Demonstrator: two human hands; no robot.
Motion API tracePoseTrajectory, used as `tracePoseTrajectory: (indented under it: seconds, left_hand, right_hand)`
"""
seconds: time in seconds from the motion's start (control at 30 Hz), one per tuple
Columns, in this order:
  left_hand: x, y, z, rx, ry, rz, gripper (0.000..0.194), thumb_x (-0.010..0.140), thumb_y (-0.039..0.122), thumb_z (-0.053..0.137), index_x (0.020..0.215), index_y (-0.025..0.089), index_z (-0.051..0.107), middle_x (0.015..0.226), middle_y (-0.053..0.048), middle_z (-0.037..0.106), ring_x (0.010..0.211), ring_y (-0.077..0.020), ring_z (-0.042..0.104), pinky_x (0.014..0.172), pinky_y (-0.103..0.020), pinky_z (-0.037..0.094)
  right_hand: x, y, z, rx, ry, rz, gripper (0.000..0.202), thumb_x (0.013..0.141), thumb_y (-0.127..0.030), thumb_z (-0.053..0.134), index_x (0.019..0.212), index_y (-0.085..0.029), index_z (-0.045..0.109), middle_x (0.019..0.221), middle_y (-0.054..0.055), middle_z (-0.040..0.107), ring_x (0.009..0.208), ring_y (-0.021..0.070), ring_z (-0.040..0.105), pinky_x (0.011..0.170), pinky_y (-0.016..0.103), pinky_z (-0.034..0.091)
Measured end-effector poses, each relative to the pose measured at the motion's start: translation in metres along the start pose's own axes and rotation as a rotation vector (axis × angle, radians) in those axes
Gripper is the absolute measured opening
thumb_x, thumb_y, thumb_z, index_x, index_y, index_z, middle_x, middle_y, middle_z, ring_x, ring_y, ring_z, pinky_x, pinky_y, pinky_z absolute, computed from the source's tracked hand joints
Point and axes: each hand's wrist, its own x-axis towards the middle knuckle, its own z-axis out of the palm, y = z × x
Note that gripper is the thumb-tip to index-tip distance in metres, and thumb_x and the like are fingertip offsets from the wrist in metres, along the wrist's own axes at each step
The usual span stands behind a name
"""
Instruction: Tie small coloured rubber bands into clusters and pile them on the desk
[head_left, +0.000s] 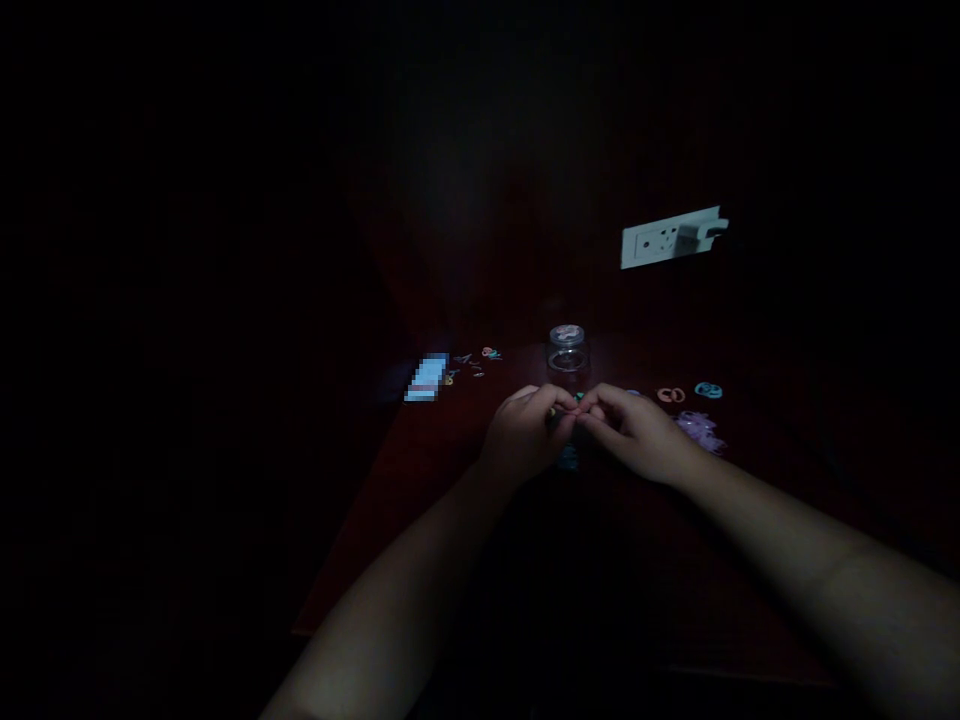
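My left hand (521, 430) and my right hand (637, 435) meet over the table with their fingertips pinched together. Whatever lies between the fingertips is too small and dark to name; a dark bit with a yellowish edge shows at the left fingers, and a speck of green just behind them. Below the hands is a bunch of blue bands (568, 458), partly in shadow. Right of my right hand lies a tangled pile of purple bands (699, 430). Behind that pile are orange loops (670, 395) and teal loops (708, 390). A clear lidded jar (568, 355) stands just beyond my hands.
The room is very dark around the reddish table (390, 480). A lit phone (427, 378) with a blurred screen lies at the left edge, beside several small scattered pieces (472, 365). A white wall socket (667, 240) with a plug is at the back right.
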Motion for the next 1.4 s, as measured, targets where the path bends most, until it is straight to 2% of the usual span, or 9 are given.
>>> tracePoseTrajectory:
  seconds: [0.23,1.13,1.27,1.4]
  left_hand:
    - [0.0001,0.0007,0.0004,0.019,0.011,0.009,0.007,0.085,0.022,0.063,0.092,0.022,0.061,0.088,0.001,0.068,0.085,-0.016,0.061,0.076,-0.029,0.049]
    - [0.0006,0.0004,-0.0012,0.036,-0.026,0.005,0.011,0.082,0.021,0.064,0.093,0.022,0.061,0.092,0.0,0.069,0.089,-0.0171,0.061,0.081,-0.031,0.049]
    - [-0.0006,0.0016,-0.0026,0.014,-0.049,-0.009,0.016,0.084,0.026,0.065,0.098,0.022,0.061,0.097,0.0,0.07,0.093,-0.0167,0.062,0.083,-0.032,0.05]
    - [-0.0018,0.0006,-0.0018,-0.035,-0.084,-0.026,0.013,0.089,0.03,0.059,0.099,0.021,0.063,0.094,0.0,0.07,0.087,-0.0146,0.064,0.079,-0.03,0.051]
  right_hand:
    - [0.0001,-0.0032,-0.0004,-0.008,-0.03,0.002,0.026,0.093,-0.039,0.049,0.075,-0.02,0.052,0.064,-0.003,0.046,0.06,0.0135,0.044,0.055,0.026,0.034]
    - [-0.0003,-0.0004,-0.0005,-0.017,-0.019,-0.015,0.016,0.09,-0.03,0.049,0.077,-0.021,0.053,0.065,-0.003,0.046,0.06,0.0137,0.044,0.056,0.026,0.034]
    - [-0.0008,-0.0004,-0.0005,0.0,-0.022,-0.017,0.016,0.09,-0.03,0.049,0.078,-0.021,0.053,0.065,-0.002,0.047,0.06,0.0137,0.043,0.055,0.026,0.034]
    - [-0.0013,-0.0013,-0.0012,0.014,-0.031,-0.017,0.016,0.09,-0.031,0.05,0.079,-0.02,0.055,0.065,-0.002,0.047,0.06,0.0138,0.043,0.055,0.026,0.035]
